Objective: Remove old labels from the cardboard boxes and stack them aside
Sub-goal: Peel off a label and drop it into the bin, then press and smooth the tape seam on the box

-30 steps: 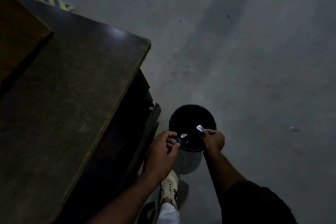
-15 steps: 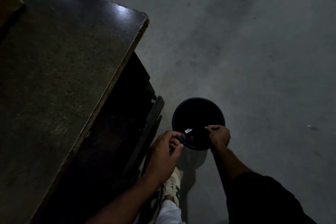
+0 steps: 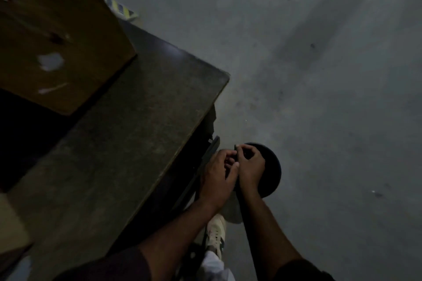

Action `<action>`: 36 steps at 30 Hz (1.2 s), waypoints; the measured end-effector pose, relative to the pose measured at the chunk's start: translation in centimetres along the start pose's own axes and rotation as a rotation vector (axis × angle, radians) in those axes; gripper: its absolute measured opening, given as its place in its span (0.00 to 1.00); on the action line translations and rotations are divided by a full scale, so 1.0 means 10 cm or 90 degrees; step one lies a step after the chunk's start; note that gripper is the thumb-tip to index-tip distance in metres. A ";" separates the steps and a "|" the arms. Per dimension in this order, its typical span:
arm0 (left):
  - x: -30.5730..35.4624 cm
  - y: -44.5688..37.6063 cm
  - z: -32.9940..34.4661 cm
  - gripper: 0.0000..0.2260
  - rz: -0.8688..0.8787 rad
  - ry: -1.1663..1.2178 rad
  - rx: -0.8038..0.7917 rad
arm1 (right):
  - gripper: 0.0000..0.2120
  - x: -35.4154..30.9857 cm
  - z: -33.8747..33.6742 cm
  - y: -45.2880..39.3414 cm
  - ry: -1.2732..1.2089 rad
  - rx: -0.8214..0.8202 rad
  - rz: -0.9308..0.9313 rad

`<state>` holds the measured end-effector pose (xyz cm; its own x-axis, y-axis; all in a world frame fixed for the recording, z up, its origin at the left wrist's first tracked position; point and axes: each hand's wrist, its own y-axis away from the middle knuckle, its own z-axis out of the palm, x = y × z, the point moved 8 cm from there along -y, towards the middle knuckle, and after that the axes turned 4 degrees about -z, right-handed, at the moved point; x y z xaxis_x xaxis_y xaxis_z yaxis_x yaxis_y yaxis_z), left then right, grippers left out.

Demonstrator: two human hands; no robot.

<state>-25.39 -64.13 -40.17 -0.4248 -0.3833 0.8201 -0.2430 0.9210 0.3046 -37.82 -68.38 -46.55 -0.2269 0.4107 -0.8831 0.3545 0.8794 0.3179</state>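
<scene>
Both my hands meet above a round black bin point(image 3: 272, 172) on the floor. My left hand point(image 3: 217, 174) has its fingers curled, and my right hand point(image 3: 250, 166) touches those fingertips with thumb and forefinger bent into a loop. No label scrap shows between them in the dim light. A brown cardboard box point(image 3: 75, 18) stands on the dark table point(image 3: 137, 134) at the upper left. White torn label remnants point(image 3: 50, 61) are stuck on its top face.
The table's corner point(image 3: 225, 78) juts toward the bin, with a dark frame below it. My light shoe point(image 3: 215, 232) stands on the grey concrete floor point(image 3: 319, 98). Striped yellow tape point(image 3: 121, 8) shows behind the box. Another cardboard edge point(image 3: 11, 226) sits at the far left.
My hands have come together over the bin, where before they were apart at its rim. The white scraps seen earlier are out of sight. The view has swung, bringing the box in.
</scene>
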 end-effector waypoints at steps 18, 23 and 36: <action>0.27 1.98 -4.13 0.05 0.066 0.025 0.511 | 0.03 -2.84 1.64 3.44 -0.038 -0.409 -0.378; -0.65 2.54 -5.00 0.03 0.004 0.005 0.607 | 0.07 -2.70 2.34 4.39 0.098 -0.537 -0.490; -1.65 2.85 -5.42 0.07 -0.086 -0.166 0.572 | 0.10 -2.47 2.90 4.95 0.361 -0.494 -0.711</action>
<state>21.95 -27.80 -18.75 -0.4999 -0.5862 0.6375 -0.8387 0.5114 -0.1874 11.60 -41.96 -18.99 -0.4319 -0.6760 -0.5970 -0.7621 0.6275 -0.1593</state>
